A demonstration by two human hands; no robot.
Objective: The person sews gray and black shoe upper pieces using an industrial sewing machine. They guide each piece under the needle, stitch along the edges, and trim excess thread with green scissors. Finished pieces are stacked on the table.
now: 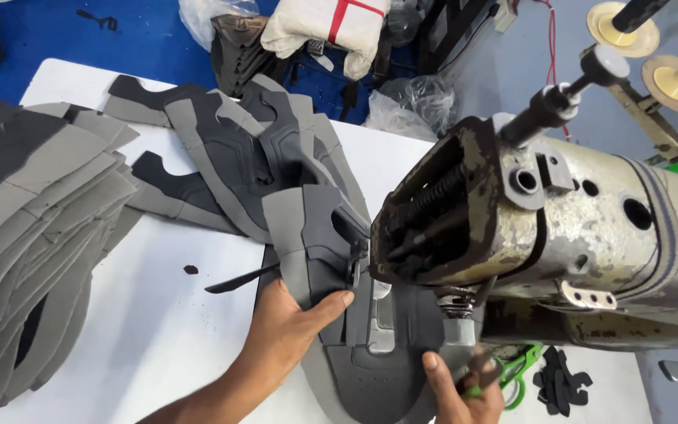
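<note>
A grey shoe upper piece (319,259) is pinched in the grip of the left hand (284,330), just beside the sewing machine (527,228). Green-handled snips (504,375) are clasped by the right hand (457,392) (partly out of view). Stacked grey pieces (33,235) lie on the white surface (166,314), well apart from the left grip.

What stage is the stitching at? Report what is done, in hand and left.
Done, seemingly: joined dark and light grey shoe upper pieces heaped behind the worn metal sewing machine, though seams cannot be checked. In hand: the left hand presses a grey shoe upper panel at the needle area; the right hand steadies its lower edge beside green-handled snips. Left, apparently: the fanned stack of flat grey cut pieces.
</note>
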